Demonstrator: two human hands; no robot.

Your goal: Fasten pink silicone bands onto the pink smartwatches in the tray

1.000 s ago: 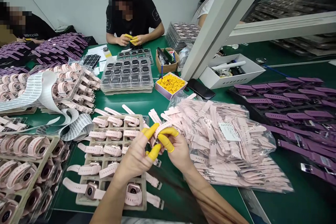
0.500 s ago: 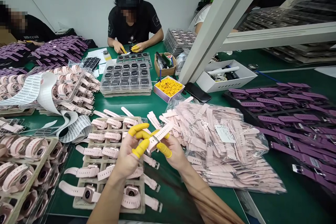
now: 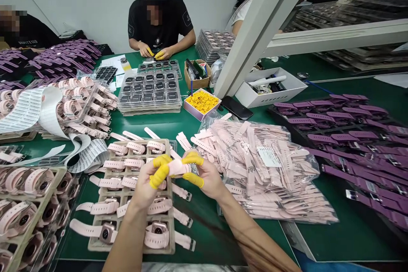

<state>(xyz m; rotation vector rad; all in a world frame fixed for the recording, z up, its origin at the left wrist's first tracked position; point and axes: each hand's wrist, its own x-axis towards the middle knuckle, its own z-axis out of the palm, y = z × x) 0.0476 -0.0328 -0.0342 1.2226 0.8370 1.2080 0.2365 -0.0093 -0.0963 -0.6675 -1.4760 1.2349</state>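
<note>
Both my hands wear yellow finger cots and meet above the table. My left hand [image 3: 152, 178] pinches one end of a pale pink watch strap [image 3: 178, 168]. The other end is pinched by my right hand [image 3: 204, 174], and the strap lies curved between them. Below and left of my hands is a tray [image 3: 91, 244] of watches with pink straps; some straps stick out over its edges. Just right of my hands, a clear plastic bag holds a heap of pink straps [image 3: 255, 148] and carries a white label.
A yellow-filled box [image 3: 202, 103], black phone [image 3: 236, 108] and white box [image 3: 270, 89] stand ahead. Stacked trays [image 3: 149, 93] stand before a person in black. Label strips [image 3: 51, 112] lie left, purple straps [image 3: 350, 136] right. A slanted white post [image 3: 255, 29] rises ahead-right.
The strap has turned from a raised slant to roughly level and now looks curved, with my fingers closed at both ends. The whole view has shifted slightly.
</note>
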